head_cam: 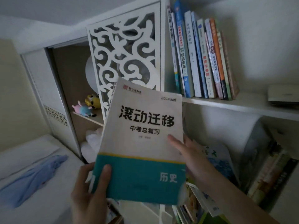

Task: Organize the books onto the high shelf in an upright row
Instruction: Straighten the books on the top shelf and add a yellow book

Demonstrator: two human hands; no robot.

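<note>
In the head view, a person is holding a large white-and-teal workbook [140, 139] up in front of the shelving, its cover facing the camera and its top tilting toward one o'clock. The left hand [90, 189] is grasping the book's lower left corner at about seven o'clock, thumb lying across the teal band and the fingers wrapping behind. The right hand [189, 152] is gripping the right edge at about four o'clock, thumb pressing on the white part of the cover; its other fingers are hiding behind the book.

The high shelf [234, 104] is running across the frame at about two o'clock from the book. A row of upright books [200, 62] is already standing on it, spines outward, leaning slightly and beginning just beside the white carved panel [127, 50] at twelve o'clock. At the shelf's far right, toward three o'clock, a flat stack of something blurred [283, 94] is lying well apart from the row.

Below the shelf, at four to five o'clock, more books [226, 167] are lying and leaning in a loose pile. At nine o'clock, small plush toys [87, 105] are sitting in an open cupboard, and a blue cloth [35, 177] is lying on a white surface at eight o'clock.
</note>
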